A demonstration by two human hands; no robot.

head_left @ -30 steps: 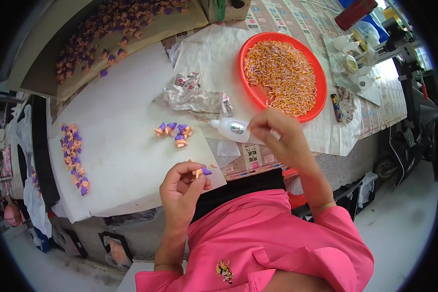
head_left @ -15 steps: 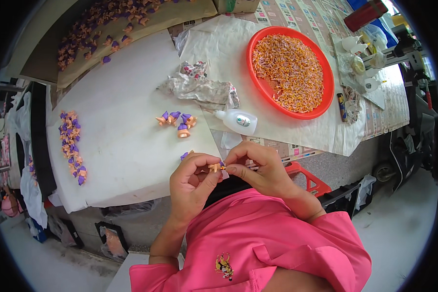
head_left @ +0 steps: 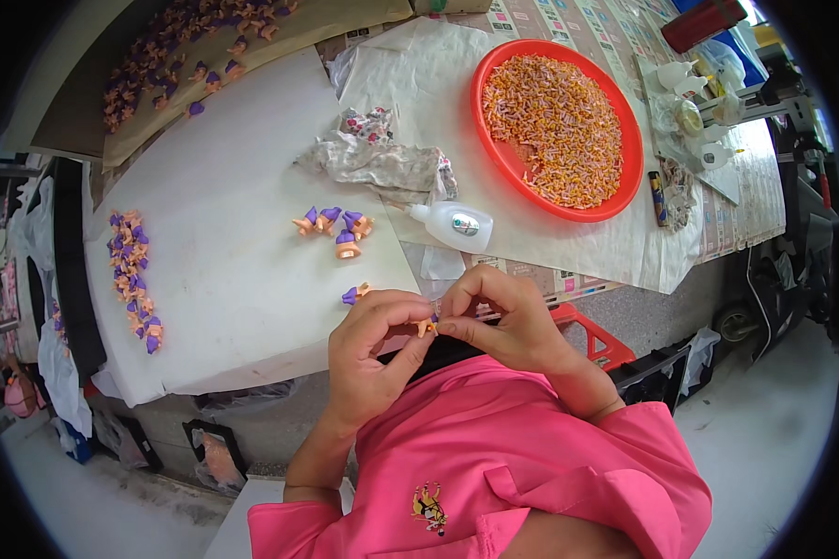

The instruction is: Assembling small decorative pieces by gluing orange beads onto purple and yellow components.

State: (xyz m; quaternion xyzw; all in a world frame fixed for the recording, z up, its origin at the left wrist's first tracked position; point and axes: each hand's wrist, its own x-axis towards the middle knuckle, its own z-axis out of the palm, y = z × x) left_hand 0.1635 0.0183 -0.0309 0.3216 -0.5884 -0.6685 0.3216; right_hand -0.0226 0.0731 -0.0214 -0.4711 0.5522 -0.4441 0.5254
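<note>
Just above my lap, my left hand (head_left: 371, 359) pinches a small peach-coloured figurine (head_left: 423, 328) between thumb and fingers. My right hand (head_left: 508, 321) closes thumb and finger on its right end, where a bit of yellow shows; the fingertips hide the rest. Beyond my left fingers one more peach-and-purple figurine (head_left: 354, 294) lies on the white table sheet (head_left: 233, 270). A little farther off stands a small group of purple-topped figurines (head_left: 348, 244). To their right a white squeeze bottle (head_left: 461, 226) lies on its side.
A round red tray (head_left: 480, 121) full of tiny orange and pink pieces sits at the far right. Crumpled cloth (head_left: 382, 168) lies mid-table. Several figurines form a row (head_left: 130, 270) at the left; many more fill a box (head_left: 242, 74) at the back. A red stool (head_left: 597, 340) stands at right.
Both hands have shifted slightly right with the figurine, which has turned a little between the fingers. The figurine lying by my left fingers now shows more fully.
</note>
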